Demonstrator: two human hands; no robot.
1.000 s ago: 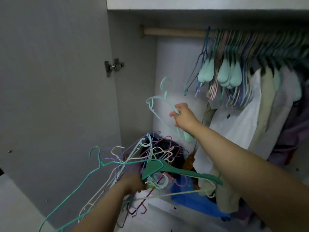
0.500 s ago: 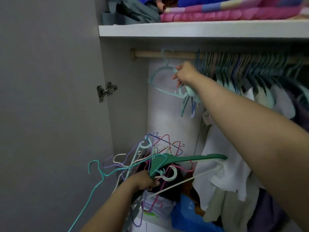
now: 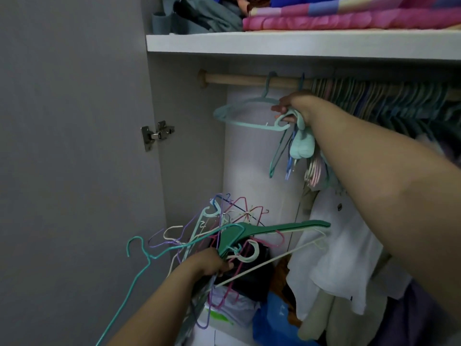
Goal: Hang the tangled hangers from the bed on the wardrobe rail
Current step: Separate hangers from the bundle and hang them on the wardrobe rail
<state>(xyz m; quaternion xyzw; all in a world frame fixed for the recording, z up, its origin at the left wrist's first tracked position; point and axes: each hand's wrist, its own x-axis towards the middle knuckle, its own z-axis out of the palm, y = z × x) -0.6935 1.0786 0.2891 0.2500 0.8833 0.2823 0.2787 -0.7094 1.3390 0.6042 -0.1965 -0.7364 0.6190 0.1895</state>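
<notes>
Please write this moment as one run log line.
right hand: holds mint hanger | hook: over rail | left hand: grips hanger bundle

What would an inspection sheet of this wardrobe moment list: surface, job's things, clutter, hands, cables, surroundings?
Surface: wooden rail, bare at its left end, packed with hangers to the right.
Job's things: light teal hanger hooked over the rail; tangled hanger bundle held low.
Clutter: bags and a blue item on the wardrobe floor.
Hands: right hand grips the light teal hanger's end; left hand grips the bundle.
Cables: nothing seen.
Surroundings: hanging clothes, folded pink bedding on the shelf, door hinge.
</notes>
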